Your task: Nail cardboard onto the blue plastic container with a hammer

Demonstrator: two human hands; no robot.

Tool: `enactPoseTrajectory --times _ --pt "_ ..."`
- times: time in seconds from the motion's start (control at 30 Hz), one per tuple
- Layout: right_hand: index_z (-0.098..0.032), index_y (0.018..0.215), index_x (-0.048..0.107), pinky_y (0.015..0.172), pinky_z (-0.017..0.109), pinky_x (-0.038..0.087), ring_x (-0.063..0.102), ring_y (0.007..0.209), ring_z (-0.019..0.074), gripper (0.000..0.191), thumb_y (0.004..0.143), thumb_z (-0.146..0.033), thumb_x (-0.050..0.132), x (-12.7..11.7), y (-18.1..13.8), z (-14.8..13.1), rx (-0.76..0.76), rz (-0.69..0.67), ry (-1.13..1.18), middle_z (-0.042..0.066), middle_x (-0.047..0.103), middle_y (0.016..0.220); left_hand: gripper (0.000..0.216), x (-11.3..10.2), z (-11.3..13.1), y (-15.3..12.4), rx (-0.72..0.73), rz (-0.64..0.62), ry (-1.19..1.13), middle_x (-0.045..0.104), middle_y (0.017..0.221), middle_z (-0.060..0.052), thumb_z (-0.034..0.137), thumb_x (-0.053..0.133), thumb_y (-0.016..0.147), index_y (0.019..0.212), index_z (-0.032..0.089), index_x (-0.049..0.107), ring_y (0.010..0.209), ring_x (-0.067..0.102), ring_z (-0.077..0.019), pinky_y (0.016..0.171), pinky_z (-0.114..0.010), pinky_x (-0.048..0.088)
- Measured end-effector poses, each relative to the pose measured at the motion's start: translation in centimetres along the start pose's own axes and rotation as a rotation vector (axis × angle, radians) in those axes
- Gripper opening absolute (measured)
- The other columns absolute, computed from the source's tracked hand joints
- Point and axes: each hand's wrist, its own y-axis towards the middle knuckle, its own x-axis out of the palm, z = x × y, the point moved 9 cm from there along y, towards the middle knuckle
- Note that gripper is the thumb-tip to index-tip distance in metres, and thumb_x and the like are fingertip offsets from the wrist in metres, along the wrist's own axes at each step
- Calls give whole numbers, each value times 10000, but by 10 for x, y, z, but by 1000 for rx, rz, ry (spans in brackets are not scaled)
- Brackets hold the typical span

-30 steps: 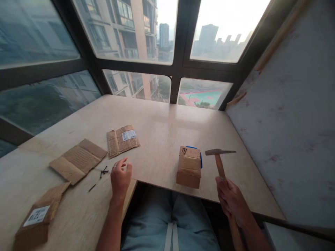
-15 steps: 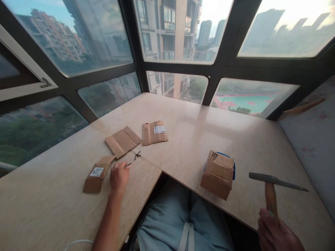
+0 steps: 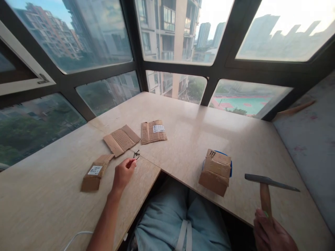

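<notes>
Fingertips pinched, my left hand [image 3: 124,174] holds a dark nail [image 3: 137,158] just over the countertop. A few loose nails [image 3: 136,153] lie right beyond the fingers. On the right, my right hand [image 3: 270,230] is wrapped round the wooden handle of a hammer [image 3: 266,200], its metal head raised above the counter. Between the hands, nearer the right one, stands a brown cardboard box [image 3: 216,170]. Several dark nails [image 3: 212,153] show in a row at its far top edge, and something blue [image 3: 230,169] peeks out behind it.
Three pieces of worn cardboard lie at the left: a folded one with a label [image 3: 95,172], a flat perforated one [image 3: 121,140] and another perforated one [image 3: 154,131]. A white cable [image 3: 78,233] runs near the front left. Windows border the counter [image 3: 180,122].
My left hand has moved slightly right and turned, bringing the nail close to the loose nails. The hammer stays in my right hand; the whole view has shifted a little.
</notes>
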Motion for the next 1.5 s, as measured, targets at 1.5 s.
enactPoseTrajectory --times 1.5 --pt "-240 698 330 206 117 219 195 261 9 555 750 -703 631 20 2 2 -69 -89 146 -144 266 458 168 224 264 -32 771 -506 -464 763 938 -58 231 604 871 979 214 731 852 704 -183 723 -311 579"
